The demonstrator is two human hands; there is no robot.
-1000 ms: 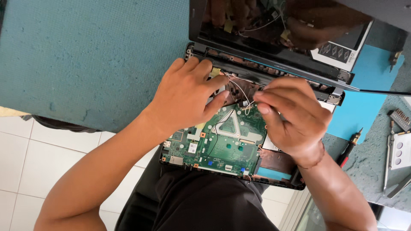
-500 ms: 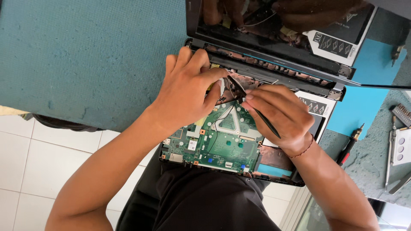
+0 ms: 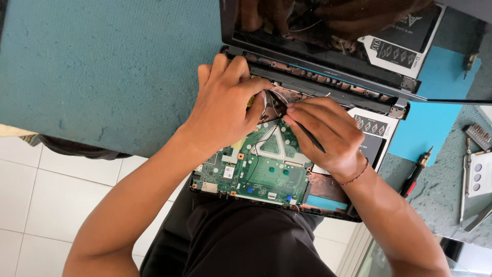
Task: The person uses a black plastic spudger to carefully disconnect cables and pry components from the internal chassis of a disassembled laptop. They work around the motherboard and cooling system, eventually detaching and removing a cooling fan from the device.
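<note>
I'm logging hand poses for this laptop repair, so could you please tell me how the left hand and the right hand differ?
The left hand lies flatter, fingers spread over the hinge edge; the right hand is curled tight. The right hand grips a thin black tool; the left hand holds none that shows. Both are bare and meet at the thin wires above the green circuit board.

Green circuit board [image 3: 266, 166], probably teal tabletop [image 3: 102, 72].

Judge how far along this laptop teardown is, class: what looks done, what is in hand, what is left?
Done: the laptop lies opened, its green circuit board exposed. In hand: the left hand presses near the hinge, while the right hand holds a thin black tool at the thin wires. Left: the board sits in the base; a screwdriver lies unused nearby.
</note>
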